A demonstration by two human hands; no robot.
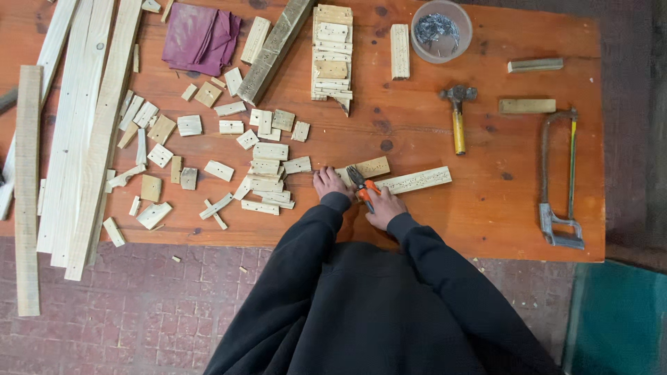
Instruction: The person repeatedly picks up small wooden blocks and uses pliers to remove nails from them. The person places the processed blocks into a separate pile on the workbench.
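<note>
We have the right hand [384, 206] gripping orange-handled pliers [362, 187], jaws at the short wood block [367, 167] at the near middle of the desk [486, 201]. Left hand [329, 182] lies flat, pressing that block's left end. A long perforated strip [415, 180] touches on the right; a scrap pile [267, 182] crowds the left. Hammer [458, 117] and hacksaw [560, 177] sit well apart, right.

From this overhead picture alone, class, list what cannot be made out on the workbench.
Head view only:
- Pliers: what the tip grips is too small to see.
- Right hand: its fingers curl under, hidden.
- Bowl: metal contents too small to identify.
- Long planks: ends cut off by the top edge.
</note>
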